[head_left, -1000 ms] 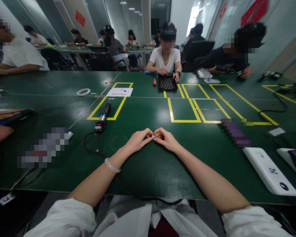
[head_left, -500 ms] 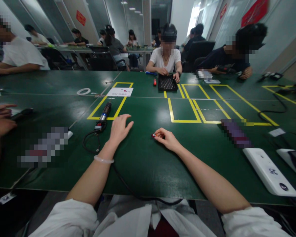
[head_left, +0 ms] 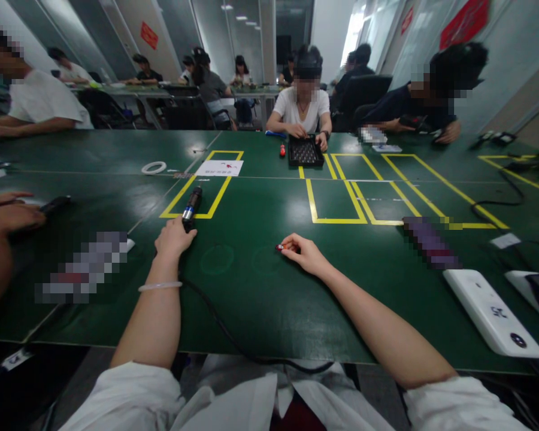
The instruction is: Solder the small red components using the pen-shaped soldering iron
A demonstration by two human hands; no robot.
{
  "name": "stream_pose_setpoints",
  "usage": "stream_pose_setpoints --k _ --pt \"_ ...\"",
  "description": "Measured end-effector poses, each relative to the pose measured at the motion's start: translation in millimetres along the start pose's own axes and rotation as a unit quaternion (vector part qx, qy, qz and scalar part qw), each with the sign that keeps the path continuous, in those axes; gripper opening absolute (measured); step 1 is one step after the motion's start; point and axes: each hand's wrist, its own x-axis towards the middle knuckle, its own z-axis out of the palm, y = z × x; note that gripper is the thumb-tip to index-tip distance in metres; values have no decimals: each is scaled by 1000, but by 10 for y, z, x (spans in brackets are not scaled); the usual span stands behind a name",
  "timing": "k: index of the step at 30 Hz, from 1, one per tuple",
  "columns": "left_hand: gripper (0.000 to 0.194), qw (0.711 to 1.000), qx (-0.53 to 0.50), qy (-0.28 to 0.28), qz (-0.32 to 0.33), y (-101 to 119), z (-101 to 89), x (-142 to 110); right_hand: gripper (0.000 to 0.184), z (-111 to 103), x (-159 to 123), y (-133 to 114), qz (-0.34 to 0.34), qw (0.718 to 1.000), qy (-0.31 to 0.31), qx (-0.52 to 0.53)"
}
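Observation:
My left hand [head_left: 174, 235] is closed around the rear part of a corded electric screwdriver [head_left: 191, 206], a dark cylinder with a silver and blue band. The tool lies on the green table, its front pointing away from me, and my hand hides its rear end. A black cable [head_left: 215, 317] runs from under my left wrist toward the table's front edge. Low over the table at the middle, my right hand [head_left: 303, 250] pinches a small red and orange piece [head_left: 279, 246]; my fingers cover most of it, and its kind does not show.
Yellow tape rectangles [head_left: 336, 221] mark the table. A white paper [head_left: 220, 167] and a white ring [head_left: 153, 167] lie beyond my left hand. At right are a white power bank [head_left: 491, 311] and a blurred-out phone [head_left: 431, 242]. Across, a person handles a black tray [head_left: 305, 152].
My left hand has moved left and closed on the rear of the screwdriver, which was lying free beside it. My right hand stays in place with the small piece.

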Motion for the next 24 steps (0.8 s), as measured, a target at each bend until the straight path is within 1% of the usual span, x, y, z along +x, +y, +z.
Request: stream_pose_setpoints --k 4,9,12,17,24 --pt "66 1000 -11 3 11 4 5 31 18 -3 -4 -29 3 1000 1 -9" --pt "61 999 -11 26 32 167 15 -51 17 -5 1 -46 -5 999 17 -42" --pt "61 997 -23 34 59 320 36 -135 17 -5 11 -23 -7 998 30 -53" --pt "64 990 -47 38 124 635 109 -310 18 0 27 25 3 999 29 -38" --pt "67 966 -83 19 243 1116 191 -712 19 10 34 68 -13 999 40 -23"
